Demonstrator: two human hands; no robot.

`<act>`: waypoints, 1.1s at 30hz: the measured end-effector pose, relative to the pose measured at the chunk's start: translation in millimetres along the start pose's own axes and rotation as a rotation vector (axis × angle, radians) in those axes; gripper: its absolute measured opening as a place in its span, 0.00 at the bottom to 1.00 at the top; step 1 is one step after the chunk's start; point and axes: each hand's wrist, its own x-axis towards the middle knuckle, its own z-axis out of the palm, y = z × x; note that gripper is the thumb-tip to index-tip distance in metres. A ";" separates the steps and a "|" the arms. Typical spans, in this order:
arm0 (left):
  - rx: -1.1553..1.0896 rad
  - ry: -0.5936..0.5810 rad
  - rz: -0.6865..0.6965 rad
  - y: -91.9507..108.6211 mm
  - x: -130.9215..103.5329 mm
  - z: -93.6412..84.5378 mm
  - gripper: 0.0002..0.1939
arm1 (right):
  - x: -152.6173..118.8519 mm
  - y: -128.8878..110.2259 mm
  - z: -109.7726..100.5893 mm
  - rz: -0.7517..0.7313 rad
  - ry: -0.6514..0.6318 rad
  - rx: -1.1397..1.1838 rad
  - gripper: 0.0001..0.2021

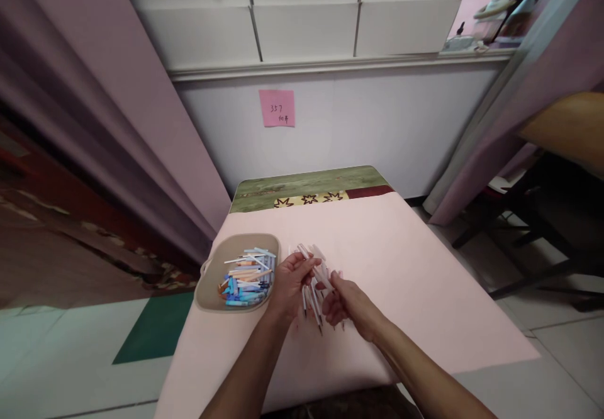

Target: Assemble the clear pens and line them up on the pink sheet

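My left hand (289, 284) is closed, with its thumb and fingers pinching a clear, whitish pen (304, 251) whose end sticks up above the fingertips. To its right, my right hand (350, 304) is closed at the lower end of the same slanting piece; whether that is one pen or two parts, I cannot tell. Beneath both hands lies a loose pile of clear and white pens (317, 313), several with dark tips pointing toward me. The hands partly hide this pile. Left of my left hand stands a beige basket (207, 284), holding blue, white and tan pen-like sticks (250, 277).
A pale pink cloth (401, 268) covers most of the table, leaving its green patterned far edge (268, 186) bare. Behind it is a white panel with a pink note (277, 108). Purple curtains (189, 155) hang at the left; a dark chair (557, 217) stands at the right.
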 end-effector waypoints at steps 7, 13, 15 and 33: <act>-0.004 -0.010 -0.002 8.7 7.9 -0.3 0.15 | 5.0 -8.6 1.6 -0.107 0.024 0.056 0.24; -0.004 -0.021 -0.020 7.5 9.1 -0.4 0.14 | 3.8 -8.6 4.3 -0.068 0.004 0.108 0.23; 0.000 -0.025 -0.018 6.4 9.3 -0.4 0.15 | 1.8 -8.6 4.1 -0.126 0.016 0.148 0.22; -0.032 -0.011 0.002 8.8 10.7 3.5 0.15 | -0.8 -2.3 -1.4 -0.092 0.088 0.142 0.22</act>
